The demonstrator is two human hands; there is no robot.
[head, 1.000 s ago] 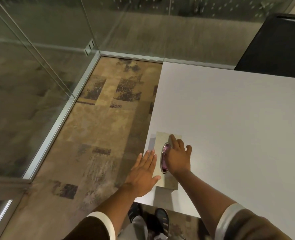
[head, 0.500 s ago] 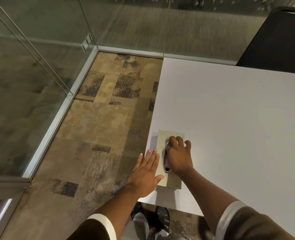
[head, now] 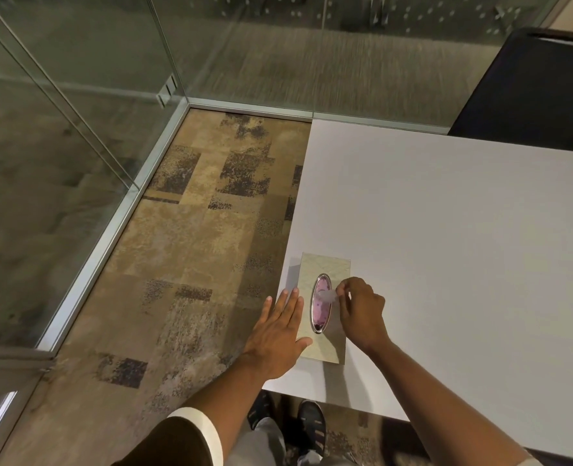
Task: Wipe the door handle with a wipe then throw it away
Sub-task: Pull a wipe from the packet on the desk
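A flat beige wipe box point(head: 325, 270) with an oval opening point(head: 320, 314) lies near the front left corner of the white table point(head: 463, 247). My left hand point(head: 280, 334) lies flat with fingers spread on the box's left side. My right hand point(head: 360, 312) hovers just right of the opening and pinches the tip of a whitish wipe point(head: 327, 295) that sticks out of it. No door handle is in view.
Glass walls with metal frames point(head: 117, 230) enclose patterned carpet point(head: 194, 264) on the left. A dark chair point(head: 533, 92) stands behind the table at the far right. My shoes point(head: 312, 428) show below the table's front edge.
My right hand has lifted off the oval opening and moved right, drawing a wipe tip out. The left hand stays flat on the box.
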